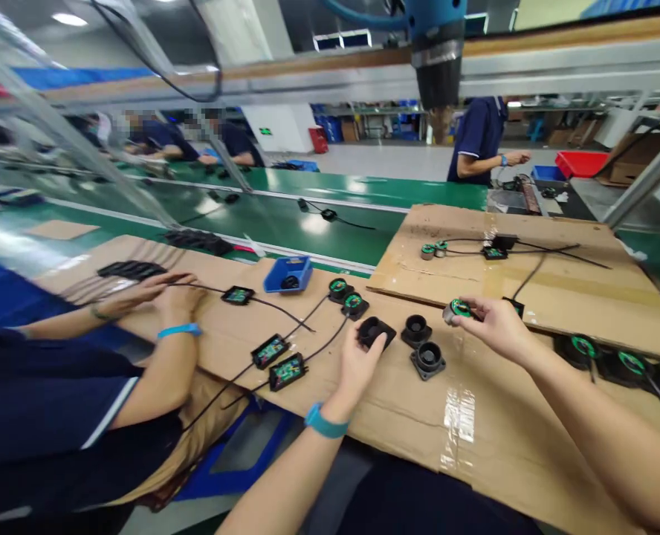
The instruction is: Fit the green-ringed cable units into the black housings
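Observation:
My left hand (362,362) grips a black square-flanged housing (375,332) with a round cup, just above the cardboard. Between the fingertips of my right hand (494,325) is a small round metal part with a green circuit board (459,308) on top, raised over the cardboard. Two more black housings, one farther (416,328) and one nearer (429,358), stand between my hands. Left of them lie housings with green round boards (354,305), wired to small black boxes with circuit boards (287,371). My left wrist wears a teal band (325,421).
A co-worker's hands (177,293) work at the left beside a blue bin (288,275). More boards and cables (496,251) lie on the raised cardboard (408,260). Several wired housings (631,364) line the right. A power tool (438,59) hangs overhead; a green conveyor (285,230) runs behind.

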`<state>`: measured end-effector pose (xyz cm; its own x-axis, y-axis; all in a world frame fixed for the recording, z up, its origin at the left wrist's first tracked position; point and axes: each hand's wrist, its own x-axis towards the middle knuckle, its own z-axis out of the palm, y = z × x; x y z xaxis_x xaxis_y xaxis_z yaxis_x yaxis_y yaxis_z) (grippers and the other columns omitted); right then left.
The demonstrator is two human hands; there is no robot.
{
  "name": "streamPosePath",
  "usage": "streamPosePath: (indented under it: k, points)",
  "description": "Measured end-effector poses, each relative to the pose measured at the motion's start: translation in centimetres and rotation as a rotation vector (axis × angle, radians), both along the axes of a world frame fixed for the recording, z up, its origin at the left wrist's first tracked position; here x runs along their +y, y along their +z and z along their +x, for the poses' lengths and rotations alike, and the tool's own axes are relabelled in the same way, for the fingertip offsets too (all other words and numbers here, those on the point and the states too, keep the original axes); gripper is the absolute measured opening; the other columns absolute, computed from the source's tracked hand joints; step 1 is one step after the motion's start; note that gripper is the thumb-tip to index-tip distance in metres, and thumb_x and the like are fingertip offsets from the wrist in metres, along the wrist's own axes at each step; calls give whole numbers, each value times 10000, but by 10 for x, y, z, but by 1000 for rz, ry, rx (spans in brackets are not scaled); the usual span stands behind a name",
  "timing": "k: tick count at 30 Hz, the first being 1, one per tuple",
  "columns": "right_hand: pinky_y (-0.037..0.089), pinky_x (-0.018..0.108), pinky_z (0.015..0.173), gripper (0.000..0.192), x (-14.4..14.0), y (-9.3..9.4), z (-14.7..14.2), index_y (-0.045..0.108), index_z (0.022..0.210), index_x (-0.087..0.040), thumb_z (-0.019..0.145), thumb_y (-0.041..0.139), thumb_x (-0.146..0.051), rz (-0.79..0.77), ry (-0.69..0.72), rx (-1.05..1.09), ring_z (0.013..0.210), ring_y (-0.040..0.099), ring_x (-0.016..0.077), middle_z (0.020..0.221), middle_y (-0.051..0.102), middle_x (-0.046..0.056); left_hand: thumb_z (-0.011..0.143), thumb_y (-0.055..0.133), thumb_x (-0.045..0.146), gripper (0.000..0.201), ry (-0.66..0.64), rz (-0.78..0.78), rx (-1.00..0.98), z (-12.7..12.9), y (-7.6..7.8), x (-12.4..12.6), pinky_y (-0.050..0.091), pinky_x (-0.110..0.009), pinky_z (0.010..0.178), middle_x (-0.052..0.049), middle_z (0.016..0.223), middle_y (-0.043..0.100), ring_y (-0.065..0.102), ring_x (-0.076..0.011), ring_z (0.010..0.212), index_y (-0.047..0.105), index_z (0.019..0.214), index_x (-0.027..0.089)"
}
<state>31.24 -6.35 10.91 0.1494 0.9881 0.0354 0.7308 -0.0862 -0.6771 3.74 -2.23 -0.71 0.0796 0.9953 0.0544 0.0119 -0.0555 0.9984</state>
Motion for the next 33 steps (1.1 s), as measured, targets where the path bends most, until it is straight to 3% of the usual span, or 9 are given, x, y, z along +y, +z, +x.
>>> streamPosePath:
  k: [2,4,7,11,17,19,22,27,33]
  points:
    - [594,371,817,452,-49,3,-3,697,1189,-162,812,730,-409,-56,17,108,853,725,237,988,762,71,788,741,362,538,-189,-3,-1,-4,14,-30,473,-439,1063,-130,1240,629,605,-272,1171,546,1251,170]
    - [600,398,874,495,-89,0,-8,679,1216,-161,797,751,-413,-61,-30,214,939,726,251,1074,750,95,764,777,325,565,-489,9,47,1,24,-60,448,-464,1103,-129,1274,634,588,-295,1214,584,1279,192]
    - [572,436,973,578,-127,-12,-12,644,1262,-139,773,783,-415,3,-149,309,1065,699,274,1211,701,147,769,773,256,567,-759,57,70,25,23,-83,421,-484,1136,-122,1321,627,568,-307,1257,598,1308,220]
    - [596,424,937,545,-142,-29,-9,662,1233,-150,785,779,-438,-2,-209,312,1001,717,265,1114,737,124,798,720,169,582,-765,117,65,56,4,-66,407,-465,1146,-111,1351,605,549,-277,1289,537,1348,222]
    - [614,386,854,534,-122,-42,-1,667,1237,-149,807,756,-453,51,-245,162,950,717,261,999,752,96,668,860,217,781,-681,109,111,71,-8,-42,414,-472,1128,-127,1365,573,541,-295,1286,489,1355,215]
    - [616,366,832,524,-113,-41,-6,659,1250,-152,825,737,-448,59,-191,141,935,717,253,1015,749,98,575,933,293,820,-575,97,163,75,-10,-46,449,-486,1078,-124,1304,599,561,-315,1237,531,1285,206]
    - [612,350,802,499,-102,-36,-17,654,1259,-161,849,715,-439,69,-73,78,896,717,240,1049,744,101,595,928,333,644,-491,163,202,80,-13,-52,488,-480,1006,-98,1161,651,601,-305,1133,600,1132,198]
    - [599,382,787,433,-87,-36,-29,658,1250,-145,883,688,-374,54,131,-150,739,697,217,1005,748,107,746,821,244,539,-491,338,105,78,-19,-53,451,-483,1080,-109,1244,643,583,-283,1203,586,1229,209]
    - [574,395,884,435,-80,-38,-32,611,1298,-183,878,688,-266,1,256,-289,963,698,257,1128,719,103,805,758,203,547,-554,395,51,74,-17,-53,413,-497,1142,-110,1315,606,530,-272,1287,547,1310,221]
